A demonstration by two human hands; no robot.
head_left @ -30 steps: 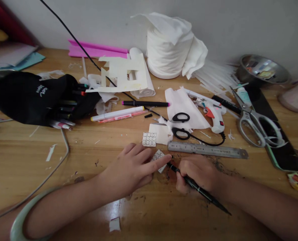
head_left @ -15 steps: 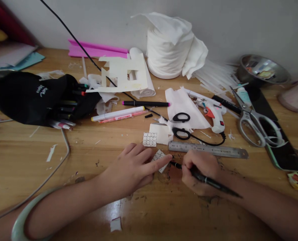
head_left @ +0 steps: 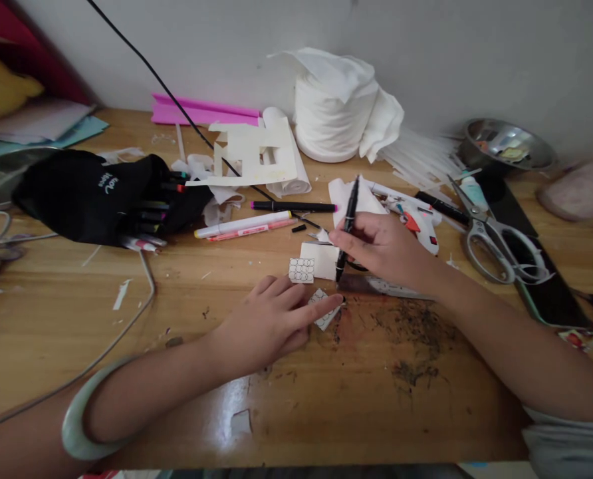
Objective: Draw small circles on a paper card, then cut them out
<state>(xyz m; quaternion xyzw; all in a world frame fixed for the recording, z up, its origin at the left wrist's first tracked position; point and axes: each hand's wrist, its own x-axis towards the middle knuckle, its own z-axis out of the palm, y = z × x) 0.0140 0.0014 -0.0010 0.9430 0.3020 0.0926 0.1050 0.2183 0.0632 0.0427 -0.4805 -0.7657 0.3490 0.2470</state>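
Note:
My left hand (head_left: 269, 319) lies on the table with its fingers stretched out. The index finger rests over a small white card (head_left: 320, 313) drawn with black circles and covers part of it; a dark spot shows at the fingertip. My right hand (head_left: 376, 243) is closed around a black pen (head_left: 349, 216), which stands nearly upright with its lower end by the ruler (head_left: 376, 286). Just beyond my left hand lies a second card with circles (head_left: 301, 270), against a blank cream piece (head_left: 319, 259). My right hand hides most of the black-handled scissors.
Markers (head_left: 244, 225) lie past the cards, with a black pen case (head_left: 87, 196) to the left. A glue gun (head_left: 423, 229), large scissors (head_left: 506, 249) and a phone (head_left: 550, 299) are on the right. Behind stand a white tissue roll (head_left: 334, 113) and a metal bowl (head_left: 508, 143).
My right hand has lifted away from beside the left fingertip, moved up and forward over the ruler, and tipped the pen upright. My left hand stays on the card. The view has shifted slightly.

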